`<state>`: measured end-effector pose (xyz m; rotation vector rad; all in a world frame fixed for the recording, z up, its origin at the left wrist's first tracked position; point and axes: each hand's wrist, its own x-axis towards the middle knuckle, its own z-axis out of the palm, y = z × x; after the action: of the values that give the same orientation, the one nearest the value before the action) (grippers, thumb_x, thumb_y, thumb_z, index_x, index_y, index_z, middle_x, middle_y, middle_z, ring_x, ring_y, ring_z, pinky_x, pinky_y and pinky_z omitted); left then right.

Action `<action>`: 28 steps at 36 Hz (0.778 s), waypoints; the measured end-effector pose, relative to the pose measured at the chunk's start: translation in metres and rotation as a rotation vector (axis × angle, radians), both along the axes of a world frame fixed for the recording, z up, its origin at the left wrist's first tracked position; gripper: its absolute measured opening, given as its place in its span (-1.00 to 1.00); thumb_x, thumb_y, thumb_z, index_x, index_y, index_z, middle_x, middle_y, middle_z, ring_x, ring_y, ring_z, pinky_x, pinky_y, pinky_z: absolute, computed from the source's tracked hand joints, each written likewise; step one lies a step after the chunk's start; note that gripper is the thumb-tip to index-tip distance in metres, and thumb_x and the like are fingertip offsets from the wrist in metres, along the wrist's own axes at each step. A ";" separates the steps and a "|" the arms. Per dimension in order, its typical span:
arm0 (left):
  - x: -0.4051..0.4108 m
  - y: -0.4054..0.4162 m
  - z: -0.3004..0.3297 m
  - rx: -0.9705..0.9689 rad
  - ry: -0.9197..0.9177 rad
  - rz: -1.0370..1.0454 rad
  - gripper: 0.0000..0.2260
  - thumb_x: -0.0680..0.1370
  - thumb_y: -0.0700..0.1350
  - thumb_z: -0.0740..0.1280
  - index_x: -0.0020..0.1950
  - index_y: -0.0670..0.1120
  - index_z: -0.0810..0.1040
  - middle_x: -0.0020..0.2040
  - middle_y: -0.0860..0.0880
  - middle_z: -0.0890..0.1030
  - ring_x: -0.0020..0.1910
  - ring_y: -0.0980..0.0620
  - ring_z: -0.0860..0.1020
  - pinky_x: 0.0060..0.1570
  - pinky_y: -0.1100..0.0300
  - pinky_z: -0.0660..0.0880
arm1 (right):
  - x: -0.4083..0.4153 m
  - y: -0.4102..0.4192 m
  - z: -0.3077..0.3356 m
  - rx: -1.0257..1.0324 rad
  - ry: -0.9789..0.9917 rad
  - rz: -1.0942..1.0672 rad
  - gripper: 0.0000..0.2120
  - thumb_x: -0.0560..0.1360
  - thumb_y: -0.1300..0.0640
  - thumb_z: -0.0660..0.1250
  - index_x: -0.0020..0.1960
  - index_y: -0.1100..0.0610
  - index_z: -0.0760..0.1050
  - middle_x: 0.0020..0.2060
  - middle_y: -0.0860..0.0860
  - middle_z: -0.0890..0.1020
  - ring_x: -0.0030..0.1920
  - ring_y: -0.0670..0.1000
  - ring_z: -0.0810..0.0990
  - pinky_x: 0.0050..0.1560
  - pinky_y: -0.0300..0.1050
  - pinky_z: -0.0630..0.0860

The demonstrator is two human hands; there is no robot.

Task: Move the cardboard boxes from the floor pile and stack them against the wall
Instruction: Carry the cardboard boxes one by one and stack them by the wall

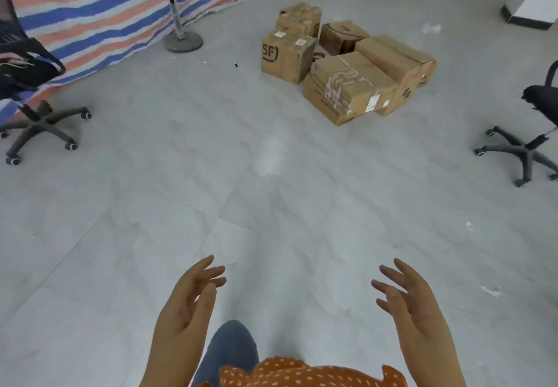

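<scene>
**Floor pile of cardboard boxes, both hands free**

Cut off or unclear: left office chair (33, 96) runs out of view at the left edge, seat and back only partly seen; right office chair (531, 133) is clipped by the right edge. The fan stand (181, 36) shows its round base and pole only, its top is out of view. Print and labels on most boxes are too small to read. A small dark item (235, 63) on the floor left of the pile cannot be identified.

Cardboard boxes (344, 63): brown, taped, five visible, clustered touching one another on the grey tiled floor (181, 205), far and right of centre. The near-left box (285, 57) stands upright and bears "SF" on its side. The nearest box (347, 90) is long, crossed with clear tape and white labels. Another long box (398, 63) lies just right of it. Two smaller boxes sit at the far side, partly hidden by those in front.

Left hand (187, 305) and right hand (407, 305): near bottom, palms facing each other, fingers spread and released, grasping nothing, well apart from the pile.

Striped tarpaulin (90, 9) covers the far left
</scene>
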<state>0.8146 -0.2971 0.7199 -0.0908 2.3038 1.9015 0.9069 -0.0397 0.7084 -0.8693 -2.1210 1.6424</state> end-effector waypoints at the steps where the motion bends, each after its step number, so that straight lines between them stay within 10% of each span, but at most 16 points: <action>1: -0.016 0.004 -0.004 0.000 -0.008 0.000 -0.75 0.54 -0.02 0.30 0.02 0.38 0.55 0.06 0.15 0.65 0.03 0.14 0.63 0.10 0.10 0.53 | -0.014 0.006 -0.004 -0.004 -0.016 0.000 -0.69 0.54 0.10 0.24 0.20 -0.23 0.39 0.11 -0.31 0.58 0.05 -0.16 0.64 0.08 -0.05 0.54; 4: -0.067 0.016 -0.012 -0.040 -0.038 0.006 -0.64 0.57 -0.10 0.27 -0.04 0.45 0.54 0.04 0.18 0.65 0.01 0.15 0.63 0.11 0.09 0.52 | -0.058 0.022 -0.015 -0.013 -0.053 -0.007 -0.64 0.56 0.20 0.23 0.20 -0.22 0.40 0.11 -0.32 0.58 0.04 -0.17 0.64 0.07 -0.06 0.53; 7: -0.128 0.027 -0.011 -0.022 -0.036 -0.009 -0.82 0.41 0.21 0.32 -0.02 0.44 0.53 0.04 0.19 0.65 0.03 0.15 0.62 0.18 -0.05 0.50 | -0.113 0.034 -0.024 -0.006 -0.051 -0.045 -0.62 0.56 0.24 0.22 0.19 -0.22 0.40 0.10 -0.31 0.59 0.04 -0.15 0.64 0.07 -0.05 0.54; 11: -0.219 0.031 -0.013 -0.065 -0.001 -0.072 -0.51 0.20 0.53 0.25 0.06 0.40 0.50 0.06 0.22 0.63 0.08 0.15 0.61 0.24 -0.11 0.47 | -0.188 0.041 -0.027 -0.028 -0.032 -0.102 -0.64 0.57 0.21 0.22 0.17 -0.26 0.39 0.10 -0.26 0.61 0.05 -0.13 0.64 0.07 -0.06 0.55; 18: -0.383 0.048 0.022 -0.092 0.027 -0.209 -0.75 0.42 0.11 0.26 0.08 0.32 0.54 0.07 0.17 0.64 0.10 0.13 0.60 0.18 0.06 0.48 | -0.334 0.047 -0.004 -0.023 0.021 -0.153 -0.76 0.44 -0.23 0.28 0.10 -0.43 0.42 0.13 -0.25 0.60 0.04 -0.15 0.64 0.02 -0.18 0.59; 21: -0.436 0.061 0.022 -0.097 0.022 -0.249 -0.75 0.43 0.09 0.26 0.08 0.32 0.54 0.07 0.16 0.64 0.09 0.14 0.60 0.13 0.13 0.53 | -0.377 0.059 -0.004 -0.015 0.014 -0.175 -0.40 0.14 -0.62 0.20 0.11 -0.43 0.37 0.11 -0.39 0.56 0.06 -0.20 0.62 0.05 -0.23 0.58; 26: -0.504 0.095 0.019 -0.077 0.014 -0.268 -0.75 0.42 0.09 0.27 0.08 0.29 0.55 0.06 0.12 0.66 0.07 0.14 0.62 0.16 0.01 0.51 | -0.437 0.087 -0.006 -0.031 -0.020 -0.235 -0.67 0.35 -0.31 0.24 0.11 -0.37 0.35 0.03 -0.41 0.58 0.06 -0.25 0.60 0.14 0.04 0.58; 28: -0.530 0.113 0.015 -0.075 0.009 -0.282 -0.68 0.35 0.21 0.26 0.09 0.30 0.55 0.06 0.13 0.66 0.08 0.13 0.62 0.16 0.00 0.51 | -0.459 0.104 -0.009 -0.039 -0.024 -0.237 -0.51 0.23 -0.52 0.24 0.10 -0.38 0.36 0.06 -0.31 0.59 0.07 -0.19 0.61 0.10 -0.08 0.59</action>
<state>0.2845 -0.1841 0.7354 0.2233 2.2534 1.6803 0.4475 0.0644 0.6989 -1.1103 -1.9212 1.5621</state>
